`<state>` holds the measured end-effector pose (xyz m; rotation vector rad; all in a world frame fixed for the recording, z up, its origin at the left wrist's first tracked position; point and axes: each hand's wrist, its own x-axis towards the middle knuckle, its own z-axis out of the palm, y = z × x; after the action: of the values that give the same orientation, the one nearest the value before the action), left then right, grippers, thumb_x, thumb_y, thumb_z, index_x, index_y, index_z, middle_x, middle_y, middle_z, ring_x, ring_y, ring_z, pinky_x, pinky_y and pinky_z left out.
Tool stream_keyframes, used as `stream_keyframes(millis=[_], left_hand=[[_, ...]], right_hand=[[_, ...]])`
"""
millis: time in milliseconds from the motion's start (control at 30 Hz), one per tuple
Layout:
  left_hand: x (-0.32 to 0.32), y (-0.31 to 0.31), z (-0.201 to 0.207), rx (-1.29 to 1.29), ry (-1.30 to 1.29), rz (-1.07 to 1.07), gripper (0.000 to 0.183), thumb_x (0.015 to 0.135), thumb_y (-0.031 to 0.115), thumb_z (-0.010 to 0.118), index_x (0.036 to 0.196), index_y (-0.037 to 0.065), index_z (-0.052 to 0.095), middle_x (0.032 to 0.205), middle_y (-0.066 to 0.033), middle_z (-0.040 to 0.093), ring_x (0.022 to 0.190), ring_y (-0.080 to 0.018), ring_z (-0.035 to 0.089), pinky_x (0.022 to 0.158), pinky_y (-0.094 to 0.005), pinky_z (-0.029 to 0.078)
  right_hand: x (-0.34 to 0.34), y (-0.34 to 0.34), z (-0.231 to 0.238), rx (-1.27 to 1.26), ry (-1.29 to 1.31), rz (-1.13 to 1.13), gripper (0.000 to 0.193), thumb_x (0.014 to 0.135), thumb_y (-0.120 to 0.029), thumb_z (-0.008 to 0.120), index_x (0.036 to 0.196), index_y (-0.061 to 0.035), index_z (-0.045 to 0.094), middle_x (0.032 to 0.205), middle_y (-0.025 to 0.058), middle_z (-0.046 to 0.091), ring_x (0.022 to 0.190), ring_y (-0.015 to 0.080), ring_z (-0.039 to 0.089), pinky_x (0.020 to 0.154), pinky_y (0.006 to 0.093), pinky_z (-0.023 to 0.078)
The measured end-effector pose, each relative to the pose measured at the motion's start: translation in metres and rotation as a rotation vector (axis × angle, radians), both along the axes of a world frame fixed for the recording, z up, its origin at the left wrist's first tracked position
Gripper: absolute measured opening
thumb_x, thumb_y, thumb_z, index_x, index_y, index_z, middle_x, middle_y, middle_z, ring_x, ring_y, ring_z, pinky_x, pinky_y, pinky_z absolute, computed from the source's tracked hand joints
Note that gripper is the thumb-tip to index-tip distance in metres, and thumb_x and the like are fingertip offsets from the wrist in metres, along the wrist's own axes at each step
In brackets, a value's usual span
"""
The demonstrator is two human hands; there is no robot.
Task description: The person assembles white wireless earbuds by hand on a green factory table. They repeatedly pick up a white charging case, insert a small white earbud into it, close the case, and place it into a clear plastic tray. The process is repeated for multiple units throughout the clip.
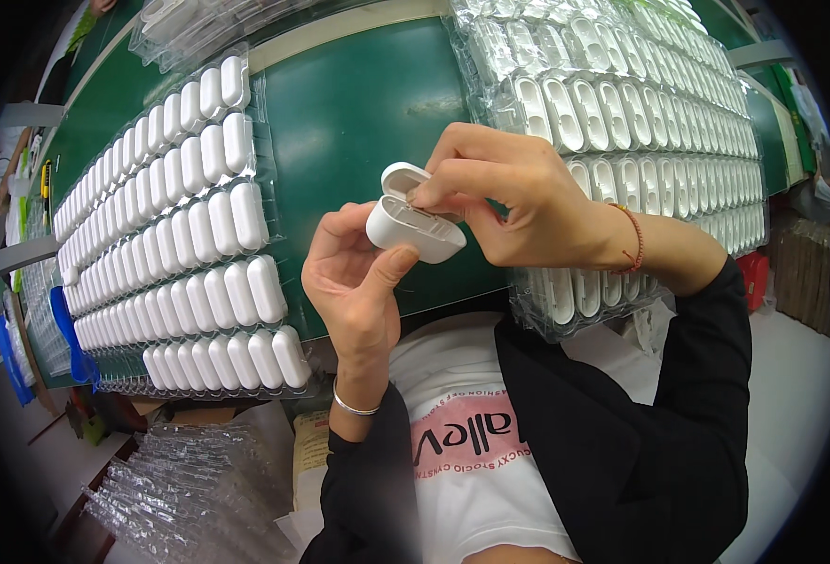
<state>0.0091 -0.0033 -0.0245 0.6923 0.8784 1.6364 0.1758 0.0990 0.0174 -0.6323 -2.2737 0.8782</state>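
A small white earbud charging case point(410, 231) is held up over the near edge of the green table, in front of my chest. Its lid point(402, 177) is tipped up, and part of the hollow inside shows. My left hand point(354, 282) is closed around the body, thumb on the near face and fingers behind. From the right, my right hand point(504, 193) reaches in with its fingers pinched together at the gap between lid and body, touching the case. Whether a small part is between those fingertips is hidden.
On the left, a clear plastic tray point(262, 202) carries rows of closed white shells. To the right, clear trays hold rows of open white shells point(612, 113). More clear trays point(184, 28) are stacked at the back, others point(180, 489) below the table at left. Green tabletop point(358, 103) lies between.
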Motion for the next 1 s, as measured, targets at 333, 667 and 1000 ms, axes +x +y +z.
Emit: stream_keyframes(millis=[333,667,1000], left_hand=[[-0.003,0.0,0.001,-0.026,-0.079,-0.033,0.044,0.087,0.008,0.071,0.123,-0.004,0.05,0.114,-0.0104,0.061,0.106,-0.0175,0.061,0.093,-0.0329,0.05],[0.0,0.003,0.021,-0.086,0.008,-0.006,0.041,0.089,0.011,0.068,0.123,-0.005,0.05,0.115,-0.0125,0.06,0.106,-0.0182,0.061,0.093,-0.033,0.05],[0.007,-0.003,0.046,-0.112,-0.22,0.005,0.043,0.08,-0.004,0.074,0.117,-0.005,0.054,0.111,-0.0151,0.064,0.102,-0.0188,0.062,0.09,-0.0307,0.051]], right_hand=[[-0.006,0.006,0.0,-0.214,0.162,0.057,0.01,0.081,-0.002,0.069,0.091,-0.0039,0.069,0.086,0.0086,0.068,0.07,0.0211,0.065,0.057,0.0295,0.049],[-0.004,0.013,0.024,-0.707,-0.084,0.063,0.013,0.086,-0.002,0.069,0.098,-0.0013,0.067,0.095,0.0061,0.068,0.085,0.0107,0.067,0.069,0.0231,0.054],[0.003,0.012,0.017,-0.614,0.159,0.179,0.013,0.087,-0.005,0.069,0.098,0.0008,0.066,0.092,0.0069,0.069,0.087,0.0126,0.068,0.079,0.027,0.056]])
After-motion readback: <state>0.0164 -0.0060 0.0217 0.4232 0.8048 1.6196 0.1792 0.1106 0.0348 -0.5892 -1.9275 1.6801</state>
